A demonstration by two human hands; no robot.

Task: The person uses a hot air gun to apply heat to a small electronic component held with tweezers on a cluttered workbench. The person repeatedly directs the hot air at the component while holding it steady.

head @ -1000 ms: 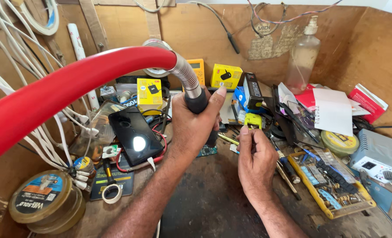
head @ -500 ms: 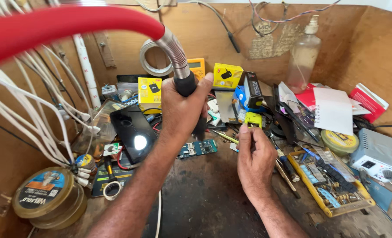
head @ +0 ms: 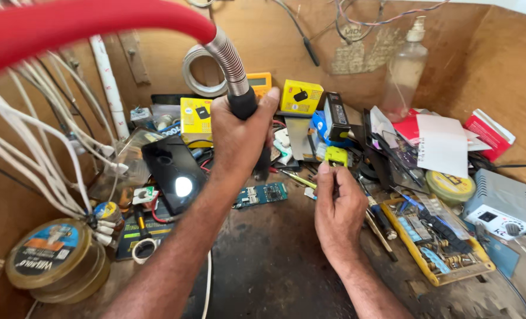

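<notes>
Red hose point(head: 85, 23) across cluttered bench; left hand point(head: 239, 139) gripping its nozzle point(head: 242, 103), right hand point(head: 337, 210) pinching tweezers point(head: 335, 184).

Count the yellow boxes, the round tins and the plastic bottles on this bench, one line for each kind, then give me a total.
Yellow boxes: 2, one left of the left hand, one behind it.
Round tins: 2, a stack at left, one at right.
Plastic bottles: 1.
Total: 5

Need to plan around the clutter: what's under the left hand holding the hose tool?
Under the left hand lie a green circuit board and a dark phone. Whatever sits directly beneath the palm is hidden.
</notes>
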